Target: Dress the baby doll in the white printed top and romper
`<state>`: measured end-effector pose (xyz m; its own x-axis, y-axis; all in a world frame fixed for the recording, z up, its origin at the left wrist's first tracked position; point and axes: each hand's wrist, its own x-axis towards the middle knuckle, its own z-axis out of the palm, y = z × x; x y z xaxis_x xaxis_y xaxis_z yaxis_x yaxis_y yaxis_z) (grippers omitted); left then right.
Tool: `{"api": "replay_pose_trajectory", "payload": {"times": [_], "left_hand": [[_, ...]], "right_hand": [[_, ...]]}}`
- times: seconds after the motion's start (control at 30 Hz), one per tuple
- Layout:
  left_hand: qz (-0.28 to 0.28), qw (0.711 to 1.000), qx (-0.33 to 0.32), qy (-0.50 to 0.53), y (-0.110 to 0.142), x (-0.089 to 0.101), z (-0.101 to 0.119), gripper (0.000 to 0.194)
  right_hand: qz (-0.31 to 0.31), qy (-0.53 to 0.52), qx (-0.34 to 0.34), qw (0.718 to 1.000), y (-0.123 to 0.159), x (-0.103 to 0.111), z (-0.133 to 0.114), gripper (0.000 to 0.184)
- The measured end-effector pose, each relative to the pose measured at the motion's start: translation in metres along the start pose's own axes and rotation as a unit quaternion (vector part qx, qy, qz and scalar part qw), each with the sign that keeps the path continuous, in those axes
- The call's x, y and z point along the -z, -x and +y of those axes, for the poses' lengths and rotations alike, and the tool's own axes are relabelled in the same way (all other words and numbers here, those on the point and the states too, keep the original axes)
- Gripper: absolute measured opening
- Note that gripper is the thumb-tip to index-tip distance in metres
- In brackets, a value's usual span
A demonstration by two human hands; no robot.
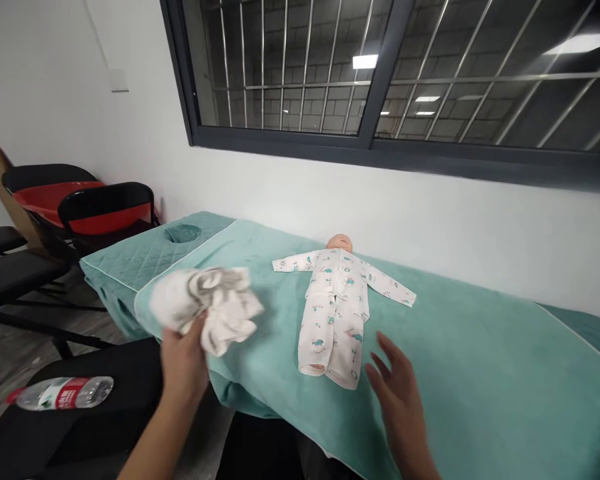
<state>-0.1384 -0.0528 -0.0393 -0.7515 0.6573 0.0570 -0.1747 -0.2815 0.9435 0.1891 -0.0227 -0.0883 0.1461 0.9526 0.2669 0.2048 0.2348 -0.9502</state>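
Note:
A baby doll (336, 293) in white printed pyjamas lies on its back on a teal towel (455, 360) covering a padded table, arms spread, head toward the wall. My left hand (183, 360) is raised over the table's near left corner, closed on a crumpled white and grey cloth (210, 307). My right hand (397, 387) hovers open, fingers apart, just right of the doll's feet and holds nothing.
A teal quilted cover with a face hole (183, 233) shows at the table's left end. Black chairs, one with a red seat (80, 207), stand at left. A plastic bottle (63, 392) lies on a dark seat at lower left. A barred window (380, 73) runs above the white wall.

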Motion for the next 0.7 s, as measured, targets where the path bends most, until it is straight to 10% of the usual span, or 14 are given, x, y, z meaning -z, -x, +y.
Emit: {"api": "replay_pose_trajectory", "payload": {"times": [0.13,0.3,0.53,0.7], "left_hand": [[-0.18,0.966,0.146,0.118,0.046,-0.1,-0.011,0.055],[-0.286,0.938,0.187,0.056,0.076,-0.164,-0.04,0.055],[-0.449,0.882,0.139,-0.03,0.069,-0.191,-0.057,0.044],[-0.32,0.942,0.023,-0.097,0.04,-0.177,-0.064,0.025]], "right_hand": [[-0.155,-0.077,0.057,0.983,-0.035,-0.031,-0.053,0.081],[-0.166,-0.104,-0.001,0.981,-0.08,-0.032,-0.065,0.085],[-0.067,0.012,-0.017,0.998,-0.126,0.029,-0.036,0.062],[0.109,0.206,0.027,0.972,-0.135,0.125,0.005,0.06]]}}
